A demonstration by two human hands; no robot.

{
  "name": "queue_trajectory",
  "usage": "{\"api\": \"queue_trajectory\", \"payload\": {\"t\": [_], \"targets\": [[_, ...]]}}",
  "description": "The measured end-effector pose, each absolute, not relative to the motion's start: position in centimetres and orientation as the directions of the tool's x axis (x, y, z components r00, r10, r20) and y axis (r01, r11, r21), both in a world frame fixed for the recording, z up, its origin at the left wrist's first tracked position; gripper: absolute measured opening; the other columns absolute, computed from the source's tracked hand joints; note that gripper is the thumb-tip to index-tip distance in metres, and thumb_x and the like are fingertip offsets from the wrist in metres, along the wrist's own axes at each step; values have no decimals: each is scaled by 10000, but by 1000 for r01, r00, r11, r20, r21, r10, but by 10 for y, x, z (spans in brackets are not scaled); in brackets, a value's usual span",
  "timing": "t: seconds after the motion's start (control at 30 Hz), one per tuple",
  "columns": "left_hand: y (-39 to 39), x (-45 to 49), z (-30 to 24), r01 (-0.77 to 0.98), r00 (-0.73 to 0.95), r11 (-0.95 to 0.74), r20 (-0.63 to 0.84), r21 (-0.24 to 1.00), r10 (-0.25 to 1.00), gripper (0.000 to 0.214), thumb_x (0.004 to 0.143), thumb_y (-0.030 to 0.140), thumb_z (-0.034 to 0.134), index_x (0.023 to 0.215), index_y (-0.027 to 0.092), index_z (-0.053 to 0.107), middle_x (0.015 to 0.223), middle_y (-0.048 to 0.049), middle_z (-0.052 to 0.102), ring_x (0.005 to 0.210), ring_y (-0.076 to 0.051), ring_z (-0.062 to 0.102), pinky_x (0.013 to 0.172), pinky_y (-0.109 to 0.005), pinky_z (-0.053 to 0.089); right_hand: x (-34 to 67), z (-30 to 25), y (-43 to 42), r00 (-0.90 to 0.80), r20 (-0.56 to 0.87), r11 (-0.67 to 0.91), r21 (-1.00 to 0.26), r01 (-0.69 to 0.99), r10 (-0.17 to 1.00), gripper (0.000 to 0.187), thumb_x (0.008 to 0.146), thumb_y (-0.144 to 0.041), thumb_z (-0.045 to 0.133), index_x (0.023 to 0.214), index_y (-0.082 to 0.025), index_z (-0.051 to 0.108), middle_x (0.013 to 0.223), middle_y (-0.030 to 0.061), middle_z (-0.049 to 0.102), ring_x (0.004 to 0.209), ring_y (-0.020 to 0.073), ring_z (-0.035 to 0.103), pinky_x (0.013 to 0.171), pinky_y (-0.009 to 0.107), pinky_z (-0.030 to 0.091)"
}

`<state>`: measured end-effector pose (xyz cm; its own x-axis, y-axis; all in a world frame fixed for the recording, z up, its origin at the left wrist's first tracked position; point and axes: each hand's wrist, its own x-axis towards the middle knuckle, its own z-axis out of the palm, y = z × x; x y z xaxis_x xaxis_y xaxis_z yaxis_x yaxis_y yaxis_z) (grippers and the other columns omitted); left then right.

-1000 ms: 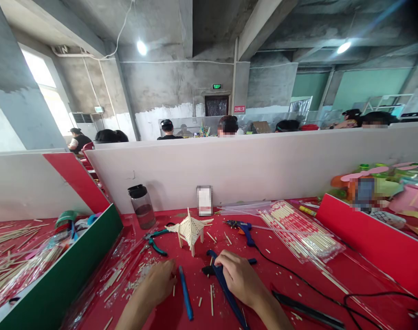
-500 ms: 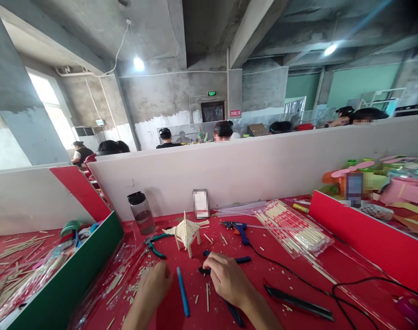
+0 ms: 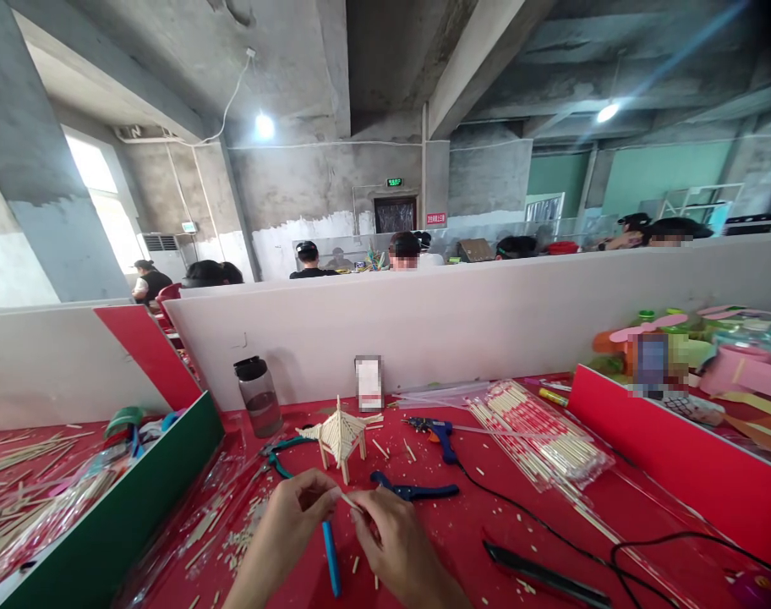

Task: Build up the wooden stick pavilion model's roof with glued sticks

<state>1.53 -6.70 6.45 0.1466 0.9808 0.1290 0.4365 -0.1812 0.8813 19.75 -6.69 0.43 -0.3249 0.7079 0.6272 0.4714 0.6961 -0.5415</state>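
Note:
A short thin wooden stick (image 3: 349, 502) runs between my two hands, low in front of me. The fingertips of my left hand (image 3: 300, 510) are pinched at one end of it, and my right hand (image 3: 395, 531) is closed on the other. Just beyond them stands a small pavilion model (image 3: 340, 436) made of wooden sticks, with a pointed roof and legs. A blue-handled cutting tool (image 3: 417, 491) lies beyond my right hand. Below my left fingers lies a blue pen-like stick (image 3: 330, 560), its upper end near the hand.
Teal-handled pliers (image 3: 281, 461) lie left of the model, a blue glue gun (image 3: 441, 436) right. Bagged sticks (image 3: 544, 423), a black utility knife (image 3: 544, 573) and a cable lie rightward. A bottle (image 3: 259, 397) and phone (image 3: 369, 382) stand by the white partition (image 3: 455, 313). Several people sit beyond.
My hands have come together, now with a short stick between their fingertips. The right hand has moved left off the blue-handled tool, which has shifted slightly. The view has tilted a little upward.

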Motion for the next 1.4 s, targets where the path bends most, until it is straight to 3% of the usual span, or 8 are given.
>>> {"api": "queue_trajectory", "payload": {"t": [0.2,0.37,0.73,0.93,1.17,1.4], "targets": [[-77,20,64,678,111,-263,258,687,960,269,945,368,516,828,210,699,827,-48,751,735,-207,670,684,-247,466,201,4,-68,-336,611,683,-517,516,717,205,940,-105,520,1043,-232,644,835,28,702,756,189,666,683,255,460],[-79,23,53,726,97,-300,340,619,935,256,961,322,487,829,237,689,840,-36,752,755,-210,692,692,-243,472,201,0,-66,-355,594,682,-523,510,722,241,963,-128,513,1133,-236,645,879,39,718,794,195,685,714,262,481],[-80,23,9,659,4,-322,425,680,905,276,989,328,423,858,216,638,842,-71,698,787,-215,675,745,-268,525,203,-2,-67,-416,565,699,-520,490,712,238,1007,-158,452,1122,-244,642,947,46,742,862,204,706,765,274,500],[-81,18,0,594,58,-383,437,707,897,289,984,311,429,952,202,694,960,-112,725,911,-236,686,849,-299,544,204,-4,-68,-452,540,704,-523,482,710,262,1024,-170,408,1120,-235,643,980,57,742,908,211,697,808,291,502],[-81,17,2,551,76,-410,446,727,892,288,979,286,433,909,187,694,902,-105,725,858,-220,678,798,-283,534,206,-4,-67,-458,551,716,-527,457,698,298,1015,-147,396,1162,-241,637,992,54,746,907,209,698,803,291,506],[-79,17,2,500,100,-381,386,778,917,249,955,349,507,840,194,664,830,-78,698,773,-210,639,756,-297,520,210,-2,-63,-408,587,711,-516,478,699,183,1039,-231,473,1109,-242,643,965,45,720,885,193,682,821,284,512]]}}
